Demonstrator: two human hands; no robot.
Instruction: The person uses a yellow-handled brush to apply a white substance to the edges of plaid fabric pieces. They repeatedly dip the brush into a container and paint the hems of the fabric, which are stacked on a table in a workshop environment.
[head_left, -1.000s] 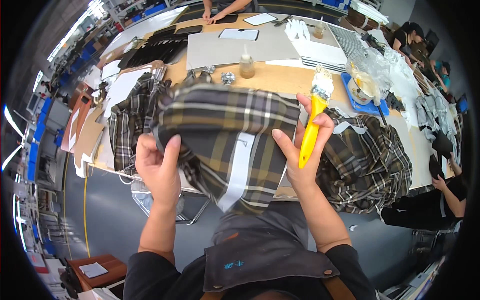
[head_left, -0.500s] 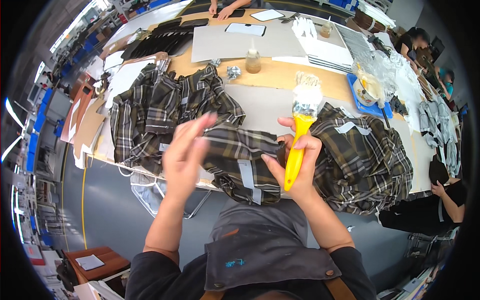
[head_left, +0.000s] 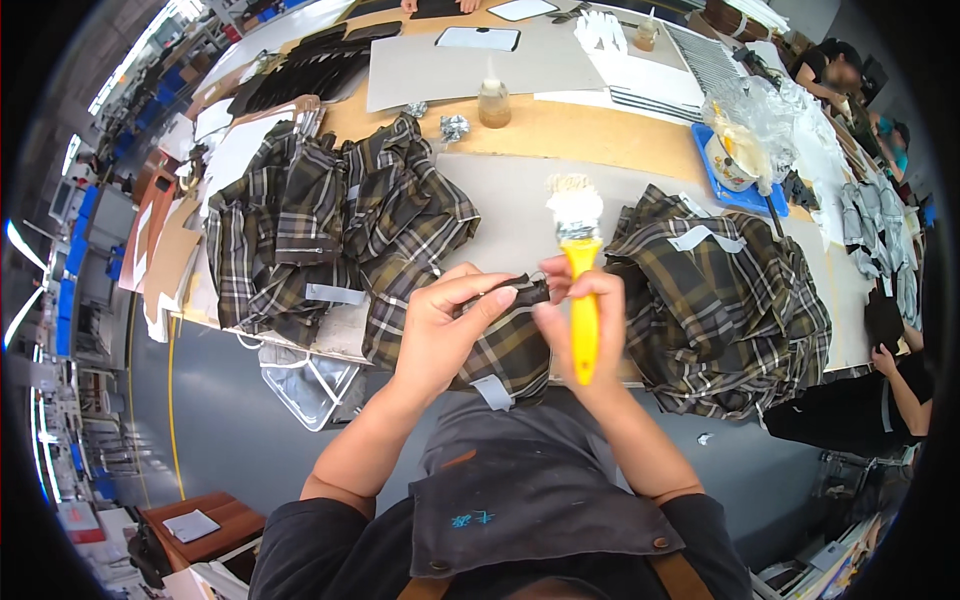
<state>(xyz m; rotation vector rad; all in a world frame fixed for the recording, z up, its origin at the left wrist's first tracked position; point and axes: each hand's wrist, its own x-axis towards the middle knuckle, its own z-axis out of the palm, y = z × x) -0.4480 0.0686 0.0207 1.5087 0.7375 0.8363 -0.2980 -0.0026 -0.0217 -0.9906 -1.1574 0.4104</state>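
My left hand pinches the dark folded edge of a plaid fabric piece between thumb and fingers. From there the cloth hangs over the table's front edge, a pale grey strip on its lower part. Gripped upright in my right hand is a paintbrush with a yellow handle and white-coated bristles pointing away from me. The right fingertips are close to the dark edge, slightly blurred; whether they touch it I cannot tell. Heaped plaid fabric lies on the left, and another plaid pile on the right.
A blue tray with a whitish pot stands beyond the right pile. Farther back are a glue bottle, a crumpled foil ball and black pieces. Other people work at the far side and right.
My left hand has come right and closed on the fabric's edge, which is now folded up. The brush in my right hand has shifted slightly left. The view has tilted a little.
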